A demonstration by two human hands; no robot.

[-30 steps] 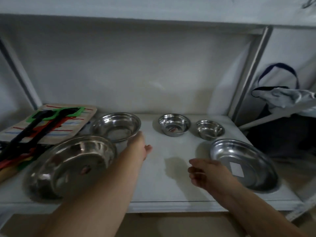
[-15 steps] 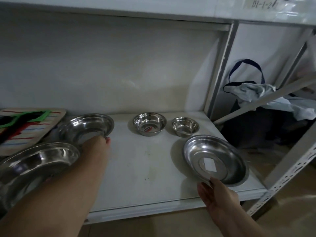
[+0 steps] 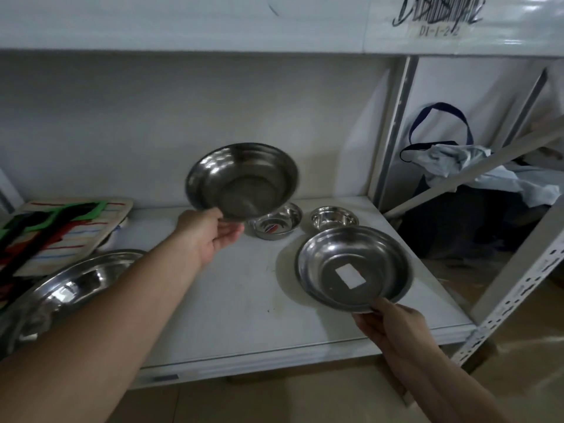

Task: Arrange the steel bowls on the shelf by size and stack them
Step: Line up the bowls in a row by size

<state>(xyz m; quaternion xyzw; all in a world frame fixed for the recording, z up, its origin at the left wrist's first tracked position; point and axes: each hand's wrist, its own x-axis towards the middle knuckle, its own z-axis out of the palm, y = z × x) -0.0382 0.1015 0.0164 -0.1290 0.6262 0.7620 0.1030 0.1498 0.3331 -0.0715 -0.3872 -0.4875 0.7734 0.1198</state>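
Note:
My left hand (image 3: 213,232) grips the near rim of a medium steel bowl (image 3: 242,181) and holds it tilted in the air above the white shelf (image 3: 219,294). My right hand (image 3: 387,323) pinches the front rim of a wide shallow steel bowl (image 3: 354,267) with a white sticker inside; it is raised a little at the shelf's right front. Two small steel bowls stand at the back: one (image 3: 276,225) partly hidden behind the lifted bowl, the smallest (image 3: 334,217) to its right. The largest steel bowl (image 3: 70,288) lies at the left front, partly behind my forearm.
A striped board with black, green and red tools (image 3: 58,227) leans at the back left. A metal upright (image 3: 393,129) bounds the shelf on the right, with a perforated post (image 3: 515,297) at the front right corner. A bag with cloth (image 3: 470,166) sits beyond it.
My left hand has lifted the medium bowl off the shelf and carried it right. My right hand has closed on the shallow bowl's front rim and tipped it up.

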